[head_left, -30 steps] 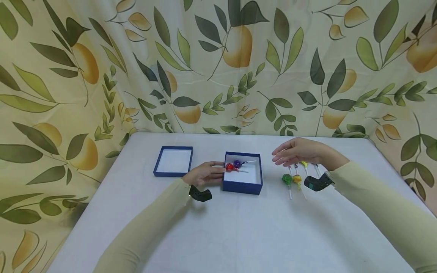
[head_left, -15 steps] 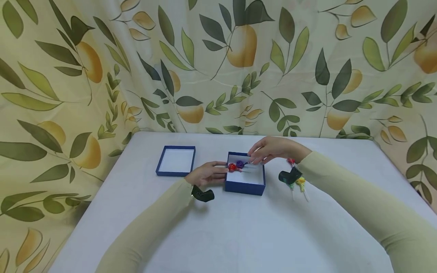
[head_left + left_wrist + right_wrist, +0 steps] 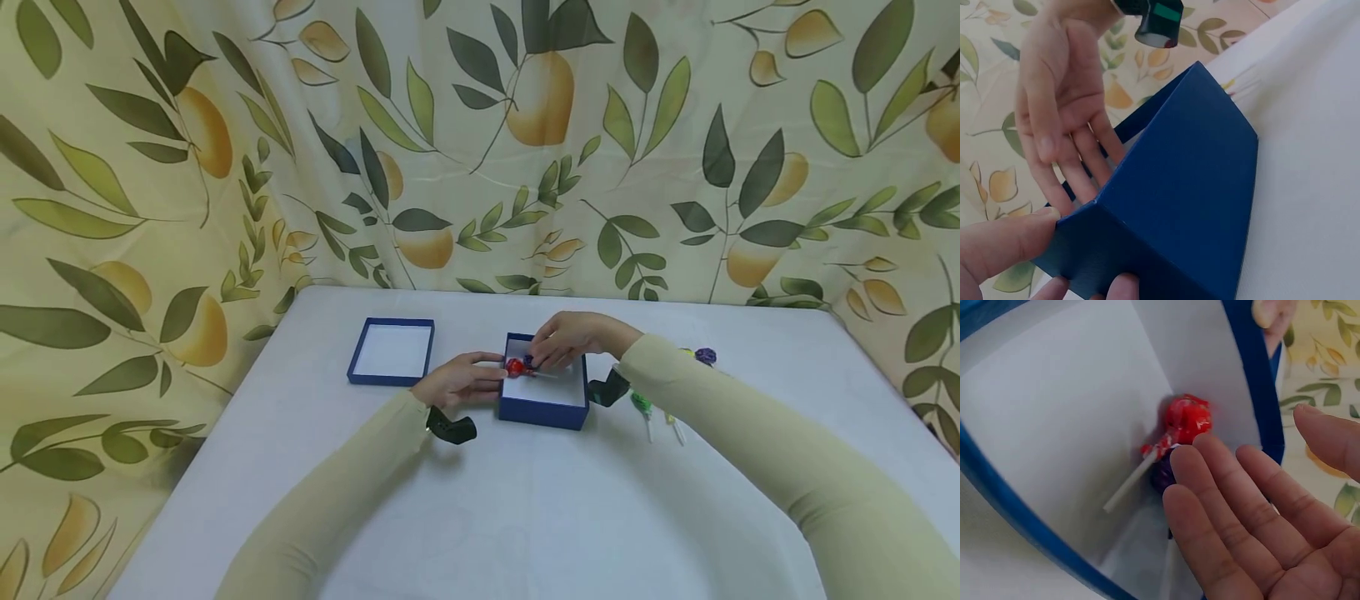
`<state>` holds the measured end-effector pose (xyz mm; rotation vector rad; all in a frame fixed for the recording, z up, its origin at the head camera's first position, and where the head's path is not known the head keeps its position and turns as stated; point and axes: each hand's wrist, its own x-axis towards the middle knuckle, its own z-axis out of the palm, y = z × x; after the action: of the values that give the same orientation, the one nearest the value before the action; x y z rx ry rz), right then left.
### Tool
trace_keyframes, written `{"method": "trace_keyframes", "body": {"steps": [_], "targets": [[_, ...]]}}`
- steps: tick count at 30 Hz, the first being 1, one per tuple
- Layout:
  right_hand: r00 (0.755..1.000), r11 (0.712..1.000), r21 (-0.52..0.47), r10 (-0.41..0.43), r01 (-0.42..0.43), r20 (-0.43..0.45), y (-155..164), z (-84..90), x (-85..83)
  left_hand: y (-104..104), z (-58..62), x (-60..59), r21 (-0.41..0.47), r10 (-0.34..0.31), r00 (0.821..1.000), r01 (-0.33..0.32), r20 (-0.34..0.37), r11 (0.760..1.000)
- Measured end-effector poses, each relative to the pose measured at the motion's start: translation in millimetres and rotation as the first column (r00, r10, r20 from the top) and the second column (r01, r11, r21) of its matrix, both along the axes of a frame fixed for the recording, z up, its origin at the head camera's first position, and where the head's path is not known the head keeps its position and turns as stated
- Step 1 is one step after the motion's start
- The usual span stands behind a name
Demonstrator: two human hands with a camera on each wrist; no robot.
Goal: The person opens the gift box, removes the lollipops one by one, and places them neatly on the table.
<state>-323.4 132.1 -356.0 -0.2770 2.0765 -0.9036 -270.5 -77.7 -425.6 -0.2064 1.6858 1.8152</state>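
Right wrist alone shows spread fingers (image 3: 1210,487) over the red lollipop (image 3: 1187,419), head hides it.

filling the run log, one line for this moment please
left hand: steadies blue box | right hand: open over red lollipop in box

Two lollipops in the blue box (image 3: 543,407): one red (image 3: 1187,419), one purple (image 3: 1161,474). One lid (image 3: 392,351). Perhaps four more lollipops (image 3: 642,403) outside, partly hidden by the sleeve.

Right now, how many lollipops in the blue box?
2: a red lollipop lies on the box floor, a purple one beside it, partly under the right hand. Nothing else shows inside.
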Motion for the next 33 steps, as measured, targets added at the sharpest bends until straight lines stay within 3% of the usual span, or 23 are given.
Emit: {"method": "trace_keyframes", "body": {"steps": [5,11,22,25,30,33], "targets": [[1.0,1.0,-0.003,-0.008,0.008,0.022,-2,-7.9,-0.5,2,0.9,0.2,-0.019,0.0,1.0,0.0,0.004,1.0],[0.999,0.999,0.041,0.026,-0.025,-0.025,-1,-13.6,-0.3,2,2.9,0.2,-0.024,-0.017,1.0,0.016,-0.003,1.0],[0.996,0.997,0.057,0.061,-0.057,-0.065,-4,-16.6,0.1,2,7.7,-4.3,-0.126,-0.115,0.991,0.106,-0.068,0.986],[0.993,0.995,0.079,0.074,-0.067,-0.089,-4,-13.8,1.1,1,6.6,-6.2,-0.168,-0.157,0.983,0.14,-0.094,0.976],[0.99,0.991,0.108,0.093,-0.082,-0.105,-3,-10.7,2.7,-2,2.8,-7.9,-0.254,-0.25,0.952,0.201,-0.175,0.946],[0.99,0.989,0.117,0.097,-0.085,-0.102,-4,-12.5,3.6,-3,-0.5,-5.1,-0.255,-0.25,0.945,0.194,-0.21,0.947]]}}
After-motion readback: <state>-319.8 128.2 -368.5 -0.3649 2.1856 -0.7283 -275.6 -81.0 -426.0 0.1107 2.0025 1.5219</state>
